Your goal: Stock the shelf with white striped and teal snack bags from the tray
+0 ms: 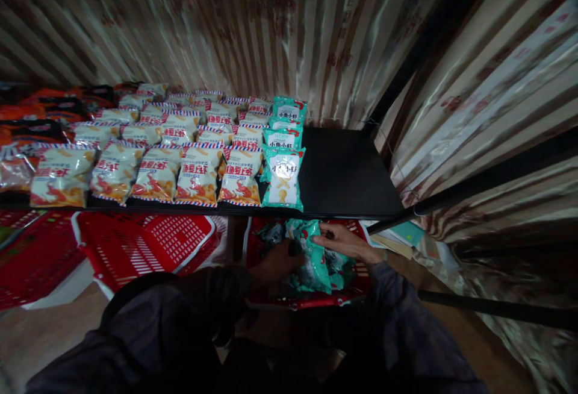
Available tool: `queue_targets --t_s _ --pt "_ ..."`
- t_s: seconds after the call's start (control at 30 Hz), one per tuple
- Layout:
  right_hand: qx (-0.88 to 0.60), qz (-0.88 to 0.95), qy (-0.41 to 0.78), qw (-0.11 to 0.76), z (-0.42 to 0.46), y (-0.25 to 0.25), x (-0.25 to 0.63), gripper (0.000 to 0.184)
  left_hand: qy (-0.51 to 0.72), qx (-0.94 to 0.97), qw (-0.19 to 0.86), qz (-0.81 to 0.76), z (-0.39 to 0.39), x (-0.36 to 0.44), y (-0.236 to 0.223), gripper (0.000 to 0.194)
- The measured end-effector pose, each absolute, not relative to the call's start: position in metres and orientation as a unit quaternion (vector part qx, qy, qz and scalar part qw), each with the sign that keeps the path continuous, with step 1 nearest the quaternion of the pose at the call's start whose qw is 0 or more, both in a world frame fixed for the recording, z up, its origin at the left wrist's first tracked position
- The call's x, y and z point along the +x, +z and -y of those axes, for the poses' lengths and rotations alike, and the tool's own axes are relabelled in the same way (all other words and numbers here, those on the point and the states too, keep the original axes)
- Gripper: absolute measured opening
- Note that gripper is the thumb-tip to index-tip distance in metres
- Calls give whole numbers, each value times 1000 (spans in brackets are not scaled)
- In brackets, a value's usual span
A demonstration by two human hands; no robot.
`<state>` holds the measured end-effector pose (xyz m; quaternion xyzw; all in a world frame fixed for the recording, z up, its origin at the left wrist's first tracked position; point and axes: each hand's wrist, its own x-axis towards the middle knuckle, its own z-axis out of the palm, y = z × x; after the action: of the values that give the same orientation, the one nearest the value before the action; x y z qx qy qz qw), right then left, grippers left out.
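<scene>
Both hands are down in a red basket (295, 305) below the shelf's front edge. It holds several teal snack bags, lying loosely together. My right hand (345, 241) has its thumb and fingers closed at the upper right edge of one teal snack bag (313, 255). On the left side of that bag, my left hand (277, 262) grips it; this hand is dark and its fingertips are partly hidden. Above, a row of teal snack bags (283, 180) stands upright from front to back on the black shelf (347, 168).
Several rows of white-and-orange snack bags (197, 174) fill the shelf's middle, with orange-and-black bags (40, 132) at far left. An empty-looking red basket (149, 243) sits below. A black metal post (478, 171) crosses at right, before striped curtains (289, 32).
</scene>
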<state>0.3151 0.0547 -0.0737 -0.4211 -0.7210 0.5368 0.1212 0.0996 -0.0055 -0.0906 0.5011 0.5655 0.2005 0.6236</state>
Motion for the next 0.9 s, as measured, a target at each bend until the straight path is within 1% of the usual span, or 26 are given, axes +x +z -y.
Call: queue_targets --t_s 0.13,0.23,0.3,0.4,0.47,0.53,0.63,0.7,0.8,0.9 --pt "-422 700 564 115 -54 -77 316 52 183 523 576 -600 5 100 -91 50" --pt "-432 684 573 129 -52 -78 315 58 160 552 551 -605 5 102 -88 52" --pt "-440 677 573 141 -52 -78 316 59 155 570 535 -604 4 103 -86 48" --pt "-442 657 592 150 -51 -77 319 54 177 561 523 -617 2 106 -86 37" --pt "-444 635 611 164 -51 -77 323 48 203 520 544 -627 1 107 -86 37" --pt "-448 610 627 184 -51 -78 327 43 232 473 595 -607 1 108 -82 42" --pt "-438 569 664 210 -51 -78 331 43 277 436 684 -515 4 110 -70 52" --pt "-419 546 690 226 -50 -74 332 45 298 424 724 -455 5 112 -61 59" --pt "-391 510 720 264 -49 -66 331 45 316 408 753 -409 6 115 -50 67" --pt "-379 477 735 298 -48 -59 330 40 335 384 763 -397 5 119 -43 67"
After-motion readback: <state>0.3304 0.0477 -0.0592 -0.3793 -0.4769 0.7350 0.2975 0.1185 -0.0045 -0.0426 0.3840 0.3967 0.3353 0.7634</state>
